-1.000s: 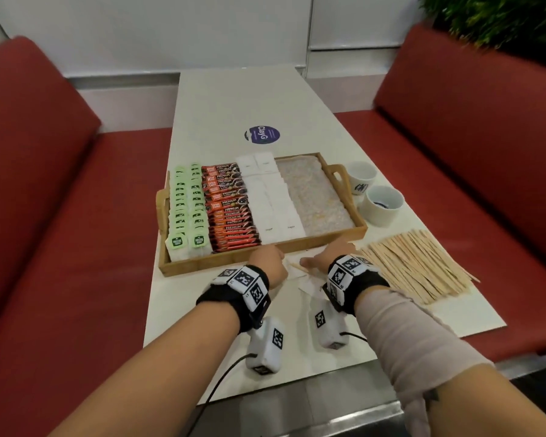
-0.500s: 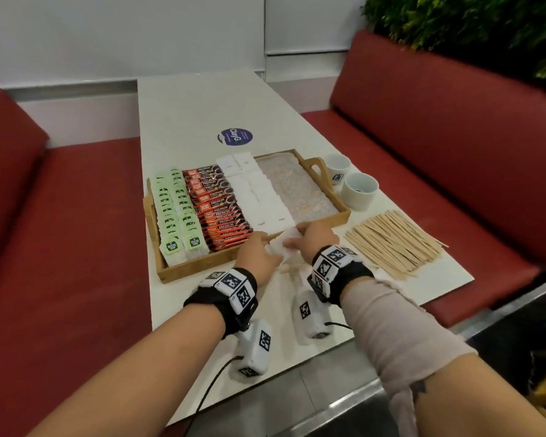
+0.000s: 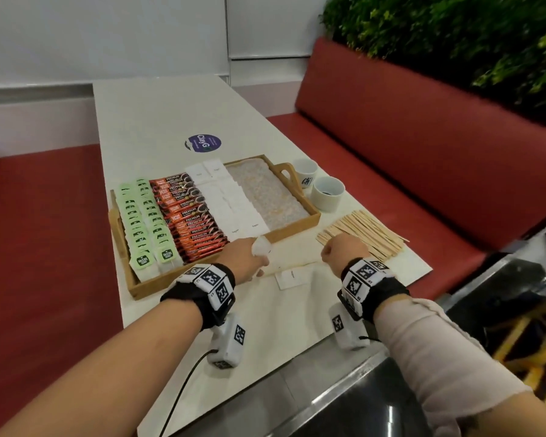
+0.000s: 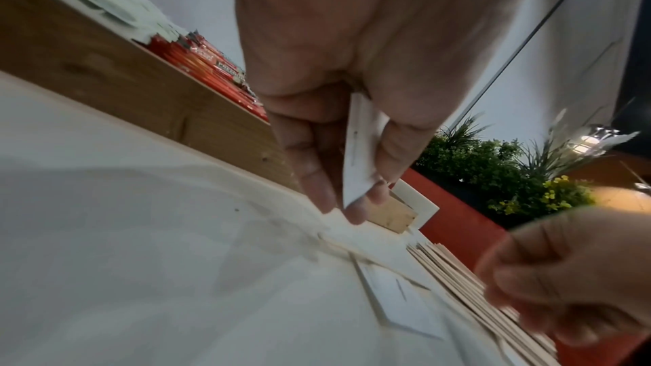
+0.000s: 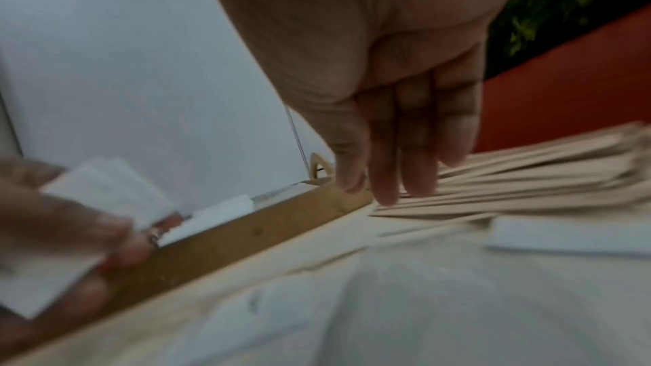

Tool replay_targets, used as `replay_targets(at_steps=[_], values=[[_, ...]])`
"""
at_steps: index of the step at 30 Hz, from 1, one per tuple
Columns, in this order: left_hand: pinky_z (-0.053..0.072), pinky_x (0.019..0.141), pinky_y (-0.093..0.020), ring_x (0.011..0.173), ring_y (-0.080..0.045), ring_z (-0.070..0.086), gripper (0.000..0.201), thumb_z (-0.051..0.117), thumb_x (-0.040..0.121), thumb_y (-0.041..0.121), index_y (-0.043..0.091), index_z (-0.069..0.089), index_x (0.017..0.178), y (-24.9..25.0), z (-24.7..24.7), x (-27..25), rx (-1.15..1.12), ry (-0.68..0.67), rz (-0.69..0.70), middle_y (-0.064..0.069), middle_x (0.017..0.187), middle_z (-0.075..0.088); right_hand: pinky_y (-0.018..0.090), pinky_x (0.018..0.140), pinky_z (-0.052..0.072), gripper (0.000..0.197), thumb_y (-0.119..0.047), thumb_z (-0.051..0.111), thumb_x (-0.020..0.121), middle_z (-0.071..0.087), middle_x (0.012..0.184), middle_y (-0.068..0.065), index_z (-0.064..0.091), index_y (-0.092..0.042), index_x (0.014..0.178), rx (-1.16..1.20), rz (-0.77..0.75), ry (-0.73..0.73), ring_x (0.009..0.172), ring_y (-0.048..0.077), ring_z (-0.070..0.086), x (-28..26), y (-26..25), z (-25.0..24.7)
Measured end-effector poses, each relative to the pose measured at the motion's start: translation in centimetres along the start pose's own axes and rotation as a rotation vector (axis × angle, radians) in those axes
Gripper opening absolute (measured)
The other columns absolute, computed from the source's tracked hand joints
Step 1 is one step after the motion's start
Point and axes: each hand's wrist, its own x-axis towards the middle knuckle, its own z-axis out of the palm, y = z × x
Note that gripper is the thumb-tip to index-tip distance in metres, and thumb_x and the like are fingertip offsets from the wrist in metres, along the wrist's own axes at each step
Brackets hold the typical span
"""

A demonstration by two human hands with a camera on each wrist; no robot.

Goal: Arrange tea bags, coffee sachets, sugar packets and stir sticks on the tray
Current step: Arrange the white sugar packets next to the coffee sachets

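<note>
Along the left side of the wooden tray [image 3: 145, 287], the green tea bags [image 3: 145, 225] lie in overlapping rows, with the red coffee sachets [image 3: 191, 217] beside them and the white sugar packets [image 3: 227, 200] next in line; the tray's right section shows only its speckled liner and, by my reading, waits for the stir sticks. Just in front of the tray's near rail, the left hand [image 3: 249, 258] pinches a small stack of white sugar packets [image 4: 362, 146] between thumb and fingers, edge-on and held loosely enough that a careless tilt could let them fan out or drop onto the sachets and upset the neat rows. A loose sugar packet [image 3: 289, 277] lies on the table [image 3: 158, 121] between the wrists, easy to overlook or sweep off with a forearm. Further right, the right hand [image 3: 344, 252] has its fingers hanging loosely extended, holding nothing, their tips near the close end of the stir sticks [image 3: 364, 233] fanned out on the table. Grabbing that pile from one end risks scattering the thin sticks towards the table edge, or nudging the two paper cups [image 3: 317, 184] standing just beyond the tray handle.
</note>
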Motion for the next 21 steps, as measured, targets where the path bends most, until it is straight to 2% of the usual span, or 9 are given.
replay_targets(at_steps=[2, 3, 4, 5, 8, 11, 13, 16, 21], values=[[0.057, 0.072, -0.038, 0.081, -0.018, 0.07, 0.041, 0.058, 0.089, 0.014, 0.012, 0.051, 0.13, 0.1, 0.4, -0.1, -0.033, -0.022, -0.003, -0.008, 0.109, 0.064, 0.03, 0.073, 0.048, 0.022, -0.012, 0.049, 0.091, 0.065, 0.101, 0.009, 0.066, -0.008, 0.106, -0.127, 0.077, -0.065, 0.093, 0.025, 0.062, -0.4, 1.5, 0.3], [0.057, 0.072, -0.038, 0.082, -0.018, 0.07, 0.046, 0.057, 0.09, 0.013, 0.013, 0.047, 0.135, 0.1, 0.6, -0.2, -0.042, -0.028, -0.003, -0.008, 0.111, 0.062, 0.032, 0.082, 0.05, 0.025, -0.011, 0.047, 0.093, 0.063, 0.109, 0.012, 0.062, -0.005, 0.112, -0.171, 0.094, -0.096, 0.101, 0.027, 0.06, -0.8, 1.9, 0.8], [0.057, 0.073, -0.039, 0.083, -0.019, 0.069, 0.049, 0.056, 0.09, 0.013, 0.014, 0.044, 0.137, 0.1, 0.8, -0.3, -0.049, -0.025, -0.001, -0.008, 0.113, 0.061, 0.036, 0.09, 0.049, 0.029, -0.012, 0.045, 0.094, 0.06, 0.117, 0.014, 0.058, -0.004, 0.119, -0.209, 0.1, -0.128, 0.11, 0.03, 0.058, -1.1, 2.2, 1.5], [0.057, 0.073, -0.039, 0.082, -0.019, 0.069, 0.05, 0.056, 0.091, 0.012, 0.015, 0.043, 0.138, 0.1, 1.0, -0.4, -0.059, -0.022, -0.002, -0.008, 0.113, 0.06, 0.038, 0.093, 0.048, 0.032, -0.013, 0.045, 0.094, 0.058, 0.123, 0.015, 0.056, -0.003, 0.123, -0.227, 0.087, -0.147, 0.115, 0.031, 0.055, -1.5, 2.6, 2.1], [0.057, 0.067, -0.036, 0.078, -0.017, 0.068, 0.05, 0.055, 0.092, 0.011, 0.014, 0.04, 0.14, 0.0, 1.5, -0.7, -0.069, -0.024, -0.015, -0.006, 0.111, 0.058, 0.035, 0.089, 0.047, 0.03, -0.014, 0.046, 0.094, 0.059, 0.123, 0.014, 0.058, -0.005, 0.12, -0.226, 0.044, -0.138, 0.115, 0.03, 0.056, -2.8, 1.8, 4.2], [0.053, 0.059, -0.029, 0.075, -0.014, 0.066, 0.05, 0.053, 0.093, 0.011, 0.013, 0.038, 0.141, -0.2, 1.7, -1.1, -0.069, -0.032, -0.02, -0.009, 0.115, 0.057, 0.032, 0.093, 0.047, 0.027, -0.008, 0.044, 0.095, 0.057, 0.123, 0.01, 0.056, -0.004, 0.118, -0.228, 0.036, -0.161, 0.114, 0.026, 0.055, -3.5, 0.7, 5.3], [0.054, 0.061, -0.029, 0.078, -0.016, 0.066, 0.05, 0.052, 0.094, 0.011, 0.009, 0.037, 0.142, -0.3, 1.9, -1.3, -0.067, -0.035, -0.028, -0.011, 0.118, 0.057, 0.032, 0.09, 0.046, 0.028, -0.009, 0.041, 0.095, 0.058, 0.122, 0.01, 0.055, -0.005, 0.119, -0.148, -0.014, -0.138, 0.112, 0.027, 0.056, -3.7, 0.1, 5.0], [0.054, 0.061, -0.029, 0.079, -0.016, 0.066, 0.051, 0.051, 0.094, 0.013, 0.006, 0.035, 0.142, -0.5, 2.1, -1.5, -0.069, -0.048, -0.053, -0.01, 0.117, 0.058, 0.033, 0.089, 0.048, 0.03, -0.015, 0.044, 0.095, 0.06, 0.121, 0.009, 0.054, -0.01, 0.123, -0.064, -0.073, -0.09, 0.11, 0.026, 0.057, -3.4, 0.2, 4.6], [0.055, 0.066, -0.032, 0.081, -0.016, 0.065, 0.045, 0.051, 0.094, 0.014, 0.007, 0.041, 0.137, -0.6, 2.2, -1.7, -0.083, -0.053, -0.059, -0.007, 0.115, 0.058, 0.035, 0.09, 0.049, 0.033, -0.012, 0.044, 0.094, 0.061, 0.121, 0.009, 0.051, -0.014, 0.126, -0.038, -0.026, -0.064, 0.109, 0.026, 0.058, -3.4, 1.7, 4.7]])
